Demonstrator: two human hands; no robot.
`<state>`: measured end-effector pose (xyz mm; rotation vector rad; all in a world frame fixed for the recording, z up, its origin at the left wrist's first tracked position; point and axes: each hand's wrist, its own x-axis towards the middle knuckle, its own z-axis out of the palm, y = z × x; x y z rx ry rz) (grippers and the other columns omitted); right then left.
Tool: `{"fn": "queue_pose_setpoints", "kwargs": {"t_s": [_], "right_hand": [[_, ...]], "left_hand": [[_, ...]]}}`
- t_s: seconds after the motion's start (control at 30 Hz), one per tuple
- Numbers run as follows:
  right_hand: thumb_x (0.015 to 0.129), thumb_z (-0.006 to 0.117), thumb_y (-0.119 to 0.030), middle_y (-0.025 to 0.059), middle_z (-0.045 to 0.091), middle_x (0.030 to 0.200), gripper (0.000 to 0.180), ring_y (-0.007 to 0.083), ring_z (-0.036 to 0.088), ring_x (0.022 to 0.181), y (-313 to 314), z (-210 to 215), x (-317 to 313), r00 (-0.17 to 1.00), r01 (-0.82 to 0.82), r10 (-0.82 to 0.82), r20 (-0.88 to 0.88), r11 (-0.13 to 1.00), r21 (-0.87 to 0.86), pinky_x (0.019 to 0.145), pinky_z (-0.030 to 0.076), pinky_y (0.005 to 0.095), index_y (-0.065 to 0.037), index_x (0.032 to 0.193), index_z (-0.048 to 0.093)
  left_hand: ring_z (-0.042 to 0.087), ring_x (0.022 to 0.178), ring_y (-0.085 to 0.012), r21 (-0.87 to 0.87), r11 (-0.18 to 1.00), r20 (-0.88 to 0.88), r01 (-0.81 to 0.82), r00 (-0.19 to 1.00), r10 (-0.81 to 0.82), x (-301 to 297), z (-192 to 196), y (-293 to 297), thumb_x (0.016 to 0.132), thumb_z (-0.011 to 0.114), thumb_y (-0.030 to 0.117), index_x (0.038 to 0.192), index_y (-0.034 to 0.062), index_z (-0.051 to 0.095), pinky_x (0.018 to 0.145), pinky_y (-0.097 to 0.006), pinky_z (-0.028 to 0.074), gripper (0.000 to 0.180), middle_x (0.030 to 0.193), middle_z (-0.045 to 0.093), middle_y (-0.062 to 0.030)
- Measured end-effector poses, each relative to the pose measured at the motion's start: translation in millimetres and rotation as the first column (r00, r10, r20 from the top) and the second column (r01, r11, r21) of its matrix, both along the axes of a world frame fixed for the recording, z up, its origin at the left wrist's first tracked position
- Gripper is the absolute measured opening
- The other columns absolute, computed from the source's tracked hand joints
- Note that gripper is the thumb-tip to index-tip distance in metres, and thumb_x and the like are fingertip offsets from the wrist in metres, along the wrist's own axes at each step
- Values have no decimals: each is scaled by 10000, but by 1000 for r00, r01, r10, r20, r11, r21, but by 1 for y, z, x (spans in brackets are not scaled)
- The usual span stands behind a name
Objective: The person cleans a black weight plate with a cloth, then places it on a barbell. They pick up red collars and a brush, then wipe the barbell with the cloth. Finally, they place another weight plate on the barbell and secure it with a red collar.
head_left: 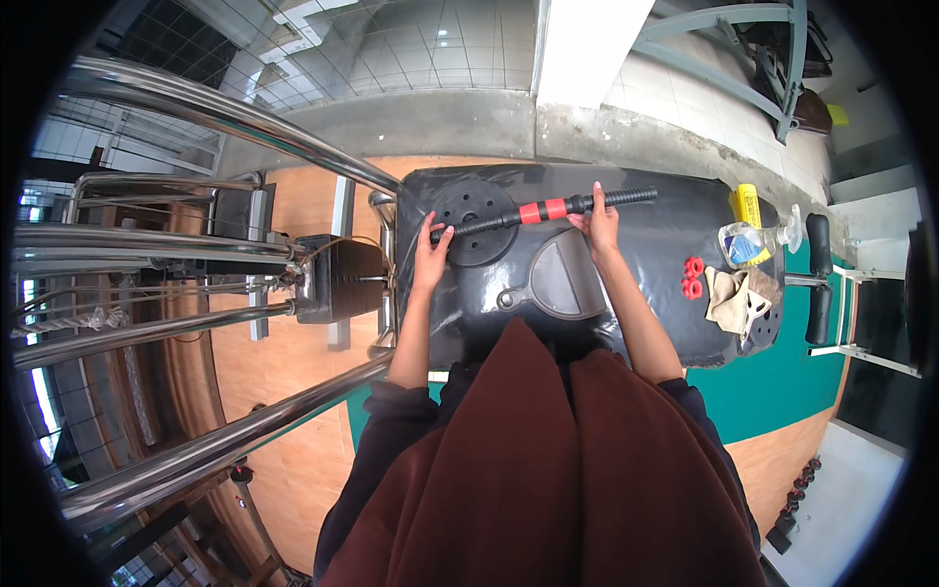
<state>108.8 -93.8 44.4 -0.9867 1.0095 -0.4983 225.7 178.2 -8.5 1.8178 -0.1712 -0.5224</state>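
Black and red, the bar point(544, 210) I have over the desk point(675, 225) is gripped by my left hand point(428, 256) at one end and right hand point(603, 229) past its middle, weight plate point(479, 251) and red rings point(688, 276) lying unattached.

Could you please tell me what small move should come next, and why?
Perhaps free the left hand to lift the weight plate beneath the bar: the bar carries no plates, and the right hand also holds it.
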Motion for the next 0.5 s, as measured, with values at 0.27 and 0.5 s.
{"fn": "queue_pose_setpoints", "kwargs": {"t_s": [0.27, 0.5], "right_hand": [[885, 504, -471, 102, 622, 690, 465, 167, 626, 513, -33, 2, -18, 993, 69, -83, -90, 987, -144, 449, 521, 236, -14, 800, 500], [879, 498, -491, 108, 643, 734, 522, 177, 655, 594, -33, -3, -8, 940, -305, 295, -173, 952, -36, 501, 544, 235, 21, 844, 590]], "left_hand": [[547, 816, -86, -149, 984, -143, 102, 982, -124, -5, 21, 3, 915, 520, 334, 1362, 155, 371, 641, -207, 407, 504, 1070, 553, -67], [461, 610, -43, -137, 928, -229, 346, 901, -369, -28, 19, 21, 893, 585, 203, 1089, 92, 525, 546, -180, 386, 233, 801, 553, 6]]}}
